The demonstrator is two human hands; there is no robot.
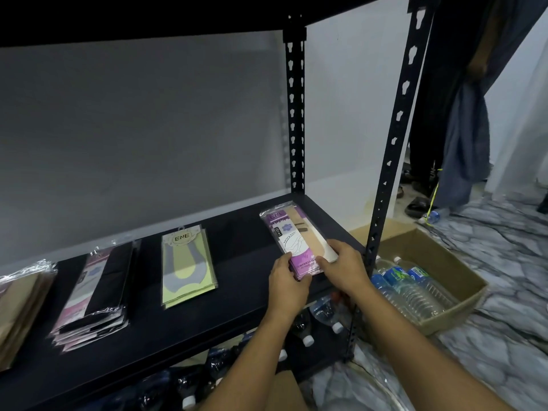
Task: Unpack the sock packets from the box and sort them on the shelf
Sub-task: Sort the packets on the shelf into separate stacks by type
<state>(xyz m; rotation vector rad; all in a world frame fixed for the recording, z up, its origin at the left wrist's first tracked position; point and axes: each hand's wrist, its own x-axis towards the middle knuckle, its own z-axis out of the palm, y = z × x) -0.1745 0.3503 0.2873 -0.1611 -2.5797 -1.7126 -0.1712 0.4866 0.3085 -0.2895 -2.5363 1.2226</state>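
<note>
- The left hand (pixel 286 280) pinches the near left corner of the purple sock packet (pixel 292 232). The thumb is on top.
- The right hand (pixel 345 268) holds the near right edge, with its fingers curled over it. Both hands have hold of the packet.
- The packet lies flat at the right end of the shelf (pixel 237 292), with its far end pointing at the wall.
- I think it is light and thin. It may bend a little. The shiny wrap looks slippery, so the edges are the best place to hold.
- It is purple and white, with clear plastic around it and a tan part at the side.
- To the left lie a yellow packet (pixel 188 265), a pile of black and pink packets (pixel 95 292) and a pile of brown packets (pixel 20 301).
- On the floor to the right, a cardboard box (pixel 462 304) holds water bottles (pixel 409 286).
</note>
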